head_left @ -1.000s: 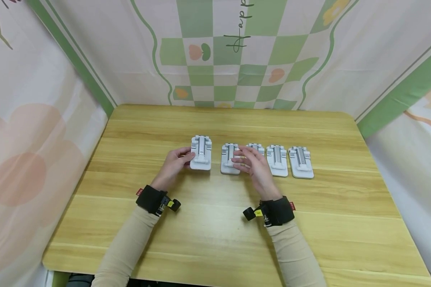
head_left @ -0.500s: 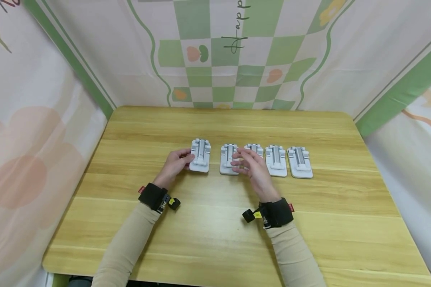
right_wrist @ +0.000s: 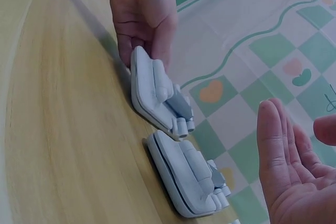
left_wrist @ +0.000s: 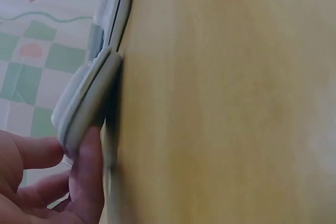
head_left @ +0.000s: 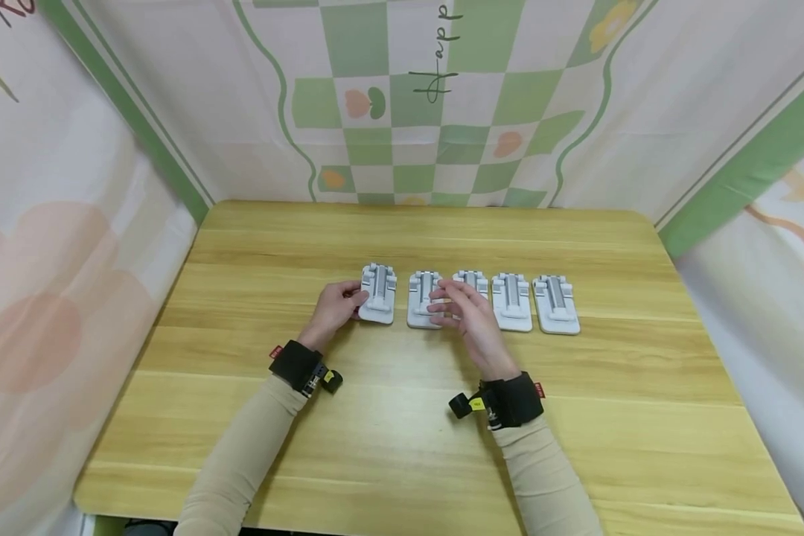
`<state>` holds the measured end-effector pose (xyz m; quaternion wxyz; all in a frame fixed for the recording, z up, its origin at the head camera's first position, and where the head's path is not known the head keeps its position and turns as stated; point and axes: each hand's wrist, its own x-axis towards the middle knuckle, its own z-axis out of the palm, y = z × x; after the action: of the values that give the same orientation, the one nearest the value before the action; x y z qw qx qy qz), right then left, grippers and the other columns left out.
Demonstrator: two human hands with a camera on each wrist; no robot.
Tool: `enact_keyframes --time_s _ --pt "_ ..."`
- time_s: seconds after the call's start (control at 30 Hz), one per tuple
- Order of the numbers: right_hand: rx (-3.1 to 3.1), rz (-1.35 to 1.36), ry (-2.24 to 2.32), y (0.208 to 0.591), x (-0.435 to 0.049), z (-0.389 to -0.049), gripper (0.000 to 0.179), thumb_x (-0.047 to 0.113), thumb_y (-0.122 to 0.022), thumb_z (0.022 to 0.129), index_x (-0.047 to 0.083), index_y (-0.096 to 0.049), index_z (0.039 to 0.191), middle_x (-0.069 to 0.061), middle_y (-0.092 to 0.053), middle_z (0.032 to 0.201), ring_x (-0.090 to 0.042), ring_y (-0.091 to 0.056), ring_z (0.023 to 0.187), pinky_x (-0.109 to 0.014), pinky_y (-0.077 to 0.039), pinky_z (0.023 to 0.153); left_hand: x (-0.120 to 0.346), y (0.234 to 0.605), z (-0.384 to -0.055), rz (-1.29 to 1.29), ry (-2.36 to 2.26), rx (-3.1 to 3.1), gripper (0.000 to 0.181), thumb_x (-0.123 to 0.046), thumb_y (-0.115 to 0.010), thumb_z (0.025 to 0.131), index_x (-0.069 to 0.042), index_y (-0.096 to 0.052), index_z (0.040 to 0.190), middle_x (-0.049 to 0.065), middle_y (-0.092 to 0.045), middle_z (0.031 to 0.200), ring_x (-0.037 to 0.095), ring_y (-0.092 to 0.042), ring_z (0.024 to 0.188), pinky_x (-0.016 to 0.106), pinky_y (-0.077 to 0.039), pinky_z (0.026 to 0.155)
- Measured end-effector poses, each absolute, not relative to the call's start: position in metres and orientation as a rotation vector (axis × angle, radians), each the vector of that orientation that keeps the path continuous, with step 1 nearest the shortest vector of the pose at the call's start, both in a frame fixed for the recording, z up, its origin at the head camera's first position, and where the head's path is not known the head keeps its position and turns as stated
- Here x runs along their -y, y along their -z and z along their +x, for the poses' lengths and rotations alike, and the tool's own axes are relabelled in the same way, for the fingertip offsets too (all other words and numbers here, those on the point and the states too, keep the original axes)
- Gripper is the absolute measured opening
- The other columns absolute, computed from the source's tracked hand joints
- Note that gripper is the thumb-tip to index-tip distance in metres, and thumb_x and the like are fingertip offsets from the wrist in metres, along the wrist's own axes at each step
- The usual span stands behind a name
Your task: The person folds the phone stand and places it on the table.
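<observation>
My left hand [head_left: 335, 307] pinches the left edge of a folded white phone stand [head_left: 378, 294], thumb on top and fingers beneath. In the right wrist view this held stand [right_wrist: 149, 90] leans, its gripped side raised and the opposite side low by the wooden table [right_wrist: 58, 108]. To its right, a second folded phone stand [head_left: 420, 304] lies flat. My right hand [head_left: 476, 320] hovers with relaxed fingers over the second and third stands, partly covering the third phone stand [head_left: 470, 277]. Nothing is between its fingers in the right wrist view.
Two more folded phone stands, one left [head_left: 511, 304] and one right [head_left: 556, 305], continue the row to the right. A patterned curtain [head_left: 418, 141] hangs behind the table's back edge and along both sides. Each wrist wears a black strap with a small camera.
The left hand has lowered the held phone stand toward the table and brought it slightly right, closer to the second one. The right hand has stayed nearly still.
</observation>
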<state>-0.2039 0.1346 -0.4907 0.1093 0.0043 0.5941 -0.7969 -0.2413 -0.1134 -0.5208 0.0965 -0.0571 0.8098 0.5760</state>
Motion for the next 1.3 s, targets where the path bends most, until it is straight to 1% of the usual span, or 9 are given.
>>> enact_keyframes --time_s 0.1,0.3,0.63,0.97,1.1,1.17,1.3 --pt "-1.760 0.002 2.337 0.491 -0.134 -0.205 0.052 0.029 -0.051 0.097 -0.005 -0.043 0.134 -0.005 -0.063 0.105 -0.022 -0.063 0.094 -0.035 -0.054 0.082 0.111 0.519 -0.243 -0.151 -1.558 -2.542 0.037 -0.018 -0.060 0.091 0.000 -0.061 0.123 0.012 -0.064 0.100 0.017 -0.057 0.076 0.020 -0.048 0.057" --pt "-1.758 -0.002 2.341 0.490 -0.132 -0.205 0.048 0.031 -0.052 0.096 -0.001 -0.047 0.131 -0.005 -0.064 0.106 -0.022 -0.063 0.094 -0.035 -0.055 0.082 0.111 0.516 -0.247 -0.079 -1.325 -2.728 0.034 -0.021 -0.064 0.088 0.001 -0.065 0.114 0.011 -0.067 0.091 0.013 -0.057 0.064 0.019 -0.046 0.051" --pt "-1.744 -0.006 2.346 0.492 -0.132 -0.206 0.048 0.030 -0.052 0.096 -0.002 -0.047 0.131 -0.007 -0.063 0.108 -0.022 -0.062 0.096 -0.035 -0.055 0.082 0.113 0.511 -0.249 -0.041 -1.161 -2.804 0.035 -0.020 -0.065 0.087 0.001 -0.064 0.115 0.010 -0.068 0.088 0.014 -0.060 0.062 0.020 -0.044 0.049" --pt "-1.746 0.000 2.334 0.489 -0.133 -0.206 0.052 0.031 -0.052 0.096 -0.003 -0.044 0.135 -0.008 -0.063 0.109 -0.023 -0.063 0.095 -0.035 -0.054 0.083 0.114 0.510 -0.250 -0.033 -1.150 -2.798 0.038 -0.022 -0.064 0.088 0.000 -0.063 0.118 0.010 -0.068 0.087 0.014 -0.060 0.062 0.019 -0.042 0.050" --pt "-1.751 -0.011 2.335 0.487 -0.135 -0.207 0.050 0.031 -0.052 0.096 -0.003 -0.044 0.133 -0.007 -0.063 0.108 -0.022 -0.062 0.095 -0.036 -0.054 0.084 0.115 0.511 -0.249 -0.051 -1.187 -2.779 0.038 -0.024 -0.062 0.089 0.000 -0.062 0.119 0.010 -0.066 0.090 0.016 -0.061 0.062 0.022 -0.046 0.050" --pt "-1.755 -0.018 2.354 0.487 -0.138 -0.208 0.049 0.030 -0.052 0.096 -0.003 -0.046 0.131 -0.007 -0.063 0.107 -0.022 -0.062 0.095 -0.038 -0.054 0.084 0.116 0.512 -0.249 -0.067 -1.199 -2.799 0.040 -0.026 -0.060 0.089 0.000 -0.062 0.120 0.009 -0.065 0.092 0.017 -0.061 0.067 0.023 -0.048 0.054" --pt "-1.809 -0.045 2.389 0.487 -0.149 -0.213 0.044 0.030 -0.054 0.095 -0.003 -0.050 0.125 -0.013 -0.063 0.108 -0.024 -0.061 0.095 -0.043 -0.053 0.085 0.119 0.511 -0.248 -0.086 -1.224 -2.892 0.043 -0.030 -0.059 0.090 -0.001 -0.061 0.121 0.009 -0.065 0.096 0.018 -0.059 0.078 0.028 -0.050 0.063"
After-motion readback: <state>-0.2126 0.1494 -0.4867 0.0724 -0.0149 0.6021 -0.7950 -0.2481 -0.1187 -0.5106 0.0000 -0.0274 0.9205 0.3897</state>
